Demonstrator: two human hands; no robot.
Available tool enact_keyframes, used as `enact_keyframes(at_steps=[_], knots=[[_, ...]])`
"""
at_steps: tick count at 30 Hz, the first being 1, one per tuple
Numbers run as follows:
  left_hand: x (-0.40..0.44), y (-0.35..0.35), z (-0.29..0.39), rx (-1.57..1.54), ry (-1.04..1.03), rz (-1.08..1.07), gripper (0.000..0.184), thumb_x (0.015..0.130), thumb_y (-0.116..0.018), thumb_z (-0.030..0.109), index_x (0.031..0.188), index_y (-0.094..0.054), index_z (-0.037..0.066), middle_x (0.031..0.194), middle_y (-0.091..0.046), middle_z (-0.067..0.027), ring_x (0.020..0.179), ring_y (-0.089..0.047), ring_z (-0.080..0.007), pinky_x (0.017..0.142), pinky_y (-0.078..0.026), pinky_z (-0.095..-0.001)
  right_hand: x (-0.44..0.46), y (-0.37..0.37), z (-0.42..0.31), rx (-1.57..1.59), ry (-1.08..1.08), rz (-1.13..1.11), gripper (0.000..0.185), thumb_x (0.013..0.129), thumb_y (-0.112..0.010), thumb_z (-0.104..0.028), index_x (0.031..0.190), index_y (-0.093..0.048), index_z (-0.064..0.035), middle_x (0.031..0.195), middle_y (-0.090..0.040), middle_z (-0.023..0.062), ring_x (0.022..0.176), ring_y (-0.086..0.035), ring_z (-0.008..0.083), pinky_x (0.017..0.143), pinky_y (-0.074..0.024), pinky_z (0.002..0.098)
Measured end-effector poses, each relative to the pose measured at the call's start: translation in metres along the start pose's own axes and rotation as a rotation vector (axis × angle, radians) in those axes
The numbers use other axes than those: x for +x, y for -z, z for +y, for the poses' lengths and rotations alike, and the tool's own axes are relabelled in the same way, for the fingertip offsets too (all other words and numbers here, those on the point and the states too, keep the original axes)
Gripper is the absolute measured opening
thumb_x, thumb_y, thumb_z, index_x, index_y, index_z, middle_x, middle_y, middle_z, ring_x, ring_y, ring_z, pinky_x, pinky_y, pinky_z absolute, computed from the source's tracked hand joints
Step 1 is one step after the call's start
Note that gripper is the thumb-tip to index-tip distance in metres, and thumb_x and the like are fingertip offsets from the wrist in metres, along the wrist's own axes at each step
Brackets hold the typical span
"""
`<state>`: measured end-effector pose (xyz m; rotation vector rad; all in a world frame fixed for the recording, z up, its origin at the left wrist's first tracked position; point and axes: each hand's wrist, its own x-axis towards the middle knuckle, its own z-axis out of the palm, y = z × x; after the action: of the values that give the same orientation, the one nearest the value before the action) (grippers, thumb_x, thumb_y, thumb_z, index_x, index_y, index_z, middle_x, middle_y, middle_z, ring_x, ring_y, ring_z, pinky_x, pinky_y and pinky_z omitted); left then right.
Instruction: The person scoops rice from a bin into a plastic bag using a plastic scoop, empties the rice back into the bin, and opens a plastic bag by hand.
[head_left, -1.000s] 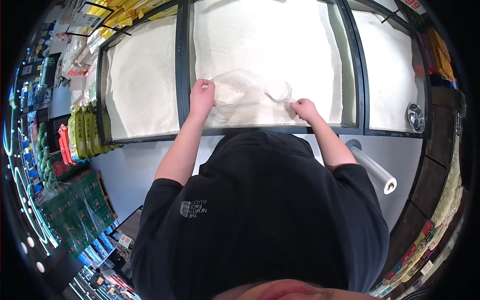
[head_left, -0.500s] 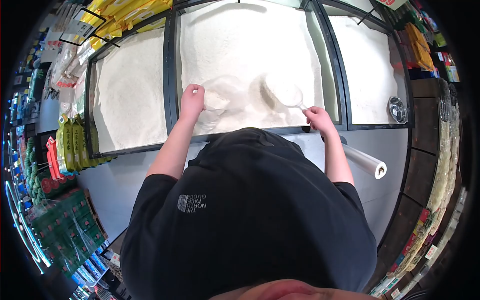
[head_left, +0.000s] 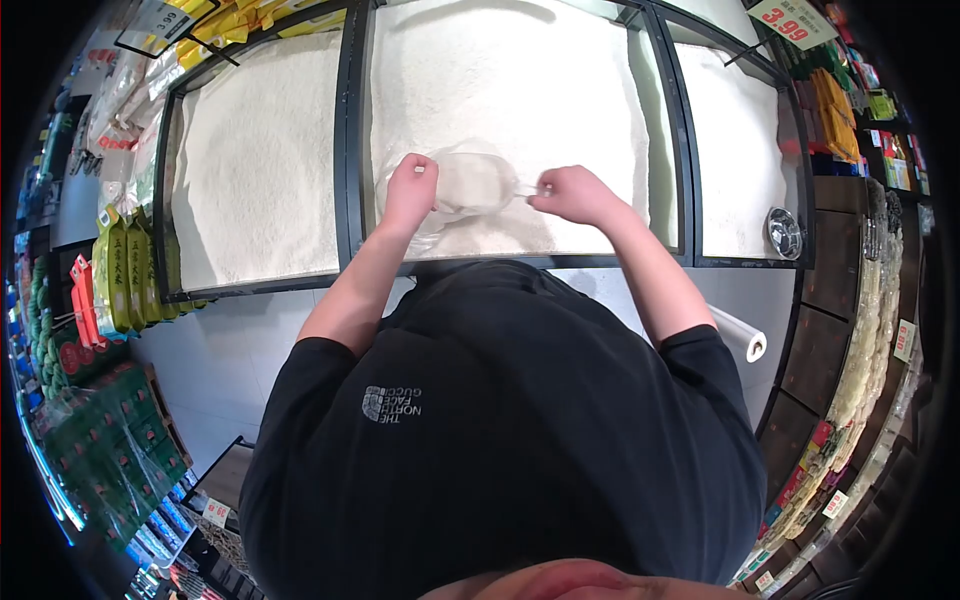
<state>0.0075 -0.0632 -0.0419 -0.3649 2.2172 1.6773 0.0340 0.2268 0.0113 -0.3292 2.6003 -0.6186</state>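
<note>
My left hand [head_left: 412, 190] is closed on the rim of a clear plastic bag [head_left: 428, 235], which spreads over the white grain, probably rice, in the middle bin [head_left: 355, 130]. My right hand [head_left: 572, 194] grips the handle of a clear scoop [head_left: 478, 182]. The scoop's bowl lies at the bag's mouth, close beside my left hand. Whitish grain shows through the bowl; how much is in the scoop and how much in the bag I cannot tell.
White grain also fills the left bin [head_left: 255, 160] and the right bin [head_left: 728, 150]. A metal bowl [head_left: 784, 234] sits in the right bin's near corner. A plastic roll [head_left: 738, 334] sticks out below the bins. Green rice bags [head_left: 125, 270] hang at left.
My right hand has brought the scoop leftward from the grain to the bag's mouth. My left hand has shifted slightly right, still with the bag. The whole view has moved a little.
</note>
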Motion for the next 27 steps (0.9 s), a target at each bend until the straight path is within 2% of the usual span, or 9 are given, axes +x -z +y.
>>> enact_keyframes(at_steps=[2,3,7,14,17,20,21,25,27], knots=[[-0.001,-0.001,-0.001,-0.028,-0.001,-0.002,0.021,0.099,-0.058,0.022,0.102,-0.058,0.001,0.064,-0.061,-0.0067,0.05,-0.058,-0.0156,0.05,-0.048,-0.0319,0.013,0.01,-0.053,-0.248,-0.022,-0.093,0.04,0.085,-0.063,-0.041,0.094,-0.071,-0.003,0.09,-0.072,0.0179,0.089,-0.071,0.0351,0.077,-0.0573,0.0466],[-0.001,0.0,-0.001,-0.039,-0.003,-0.005,0.021,0.099,-0.058,0.022,0.102,-0.058,0.001,0.064,-0.061,-0.007,0.05,-0.058,-0.0158,0.05,-0.048,-0.032,0.017,0.01,-0.067,-0.328,-0.015,-0.096,0.036,0.086,-0.062,-0.039,0.093,-0.07,-0.0042,0.088,-0.072,0.0172,0.087,-0.071,0.0342,0.076,-0.0576,0.0452],[0.001,0.002,0.001,0.032,-0.012,0.024,0.022,0.099,-0.057,0.023,0.101,-0.058,0.001,0.062,-0.061,-0.0079,0.049,-0.059,-0.0166,0.05,-0.048,-0.0321,0.008,0.009,-0.066,-0.315,-0.064,-0.062,0.036,0.086,-0.064,-0.039,0.098,-0.07,-0.0056,0.087,-0.072,0.0166,0.087,-0.07,0.0352,0.077,-0.0566,0.0453],[0.006,0.006,-0.004,0.014,0.016,0.028,0.021,0.1,-0.057,0.023,0.101,-0.059,0.002,0.06,-0.058,-0.0061,0.047,-0.058,-0.0164,0.048,-0.046,-0.0323,-0.081,-0.008,0.036,0.224,-0.373,0.13,0.044,0.086,-0.07,-0.044,0.103,-0.071,-0.0033,0.086,-0.073,0.0154,0.087,-0.072,0.0298,0.076,-0.0562,0.0418],[0.006,0.006,-0.004,-0.021,0.056,0.032,0.02,0.1,-0.057,0.024,0.101,-0.059,0.003,0.059,-0.054,-0.0038,0.045,-0.055,-0.0153,0.046,-0.045,-0.0318,-0.101,-0.028,0.073,0.571,-0.653,0.053,0.043,0.085,-0.071,-0.043,0.099,-0.071,-0.0019,0.086,-0.074,0.0156,0.086,-0.072,0.0285,0.078,-0.0555,0.0399],[0.003,0.005,0.002,-0.026,0.082,0.048,0.02,0.101,-0.058,0.024,0.103,-0.059,0.004,0.059,-0.052,-0.0024,0.045,-0.053,-0.014,0.045,-0.044,-0.0309,-0.1,-0.08,0.131,0.438,-0.653,0.146,0.041,0.088,-0.07,-0.04,0.097,-0.07,-0.0002,0.072,-0.07,0.0102,0.057,-0.066,0.0194,0.06,-0.053,0.0333],[0.001,0.004,0.003,-0.02,0.09,0.056,0.02,0.101,-0.058,0.024,0.103,-0.059,0.004,0.059,-0.052,-0.0021,0.045,-0.052,-0.0136,0.045,-0.043,-0.0306,-0.097,-0.101,0.152,0.297,-0.606,0.176,0.041,0.088,-0.069,-0.04,0.094,-0.07,0.0,0.07,-0.07,0.01,0.058,-0.067,0.0199,0.062,-0.0539,0.0341],[-0.008,0.004,0.007,0.03,0.101,0.089,0.02,0.1,-0.058,0.023,0.103,-0.059,0.004,0.061,-0.053,-0.0024,0.046,-0.052,-0.0128,0.045,-0.043,-0.0298,-0.051,-0.135,0.173,0.242,-0.51,0.151,0.042,0.084,-0.07,-0.042,0.091,-0.071,-0.0003,0.071,-0.071,0.0129,0.063,-0.071,0.0227,0.067,-0.0567,0.036],[-0.012,0.005,0.007,0.022,0.108,0.093,0.019,0.1,-0.058,0.023,0.103,-0.06,0.004,0.062,-0.053,-0.0023,0.046,-0.051,-0.0125,0.045,-0.044,-0.0297,-0.01,-0.141,0.17,0.274,-0.515,0.04,0.041,0.083,-0.07,-0.041,0.09,-0.072,-0.0003,0.071,-0.071,0.0129,0.064,-0.071,0.0233,0.069,-0.0572,0.0364]])
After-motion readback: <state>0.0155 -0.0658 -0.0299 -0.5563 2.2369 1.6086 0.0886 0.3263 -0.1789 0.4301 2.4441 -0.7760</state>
